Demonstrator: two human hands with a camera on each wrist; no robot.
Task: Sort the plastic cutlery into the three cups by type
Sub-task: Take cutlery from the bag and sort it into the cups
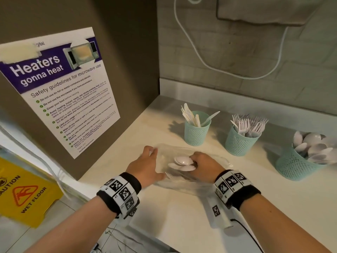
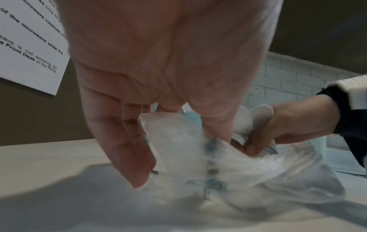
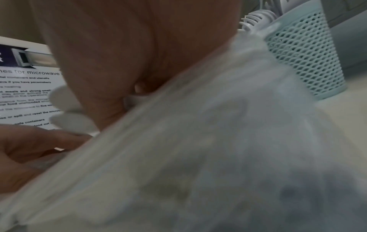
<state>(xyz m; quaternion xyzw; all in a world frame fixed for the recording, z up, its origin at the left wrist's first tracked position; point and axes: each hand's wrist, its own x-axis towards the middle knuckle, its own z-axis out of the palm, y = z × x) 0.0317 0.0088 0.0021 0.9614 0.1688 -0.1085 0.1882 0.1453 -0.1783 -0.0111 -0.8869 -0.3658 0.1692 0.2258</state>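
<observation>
With our right hand (image 1: 204, 166) we grip a bunch of light, stiff, slippery spoons (image 1: 182, 162) by the handles, while our left hand (image 1: 145, 166) pinches the limp bag (image 1: 215, 161).

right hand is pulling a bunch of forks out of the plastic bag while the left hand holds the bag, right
Not forks: the right hand grips a bunch of spoons, as the head view shows. The left hand does hold the bag.

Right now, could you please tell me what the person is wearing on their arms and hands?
Both hands, left hand and right hand, are bare, with no sleeves. Each wrist carries a black band with white blocks printed with black square code markers; a black cable trails below the right one.
</observation>
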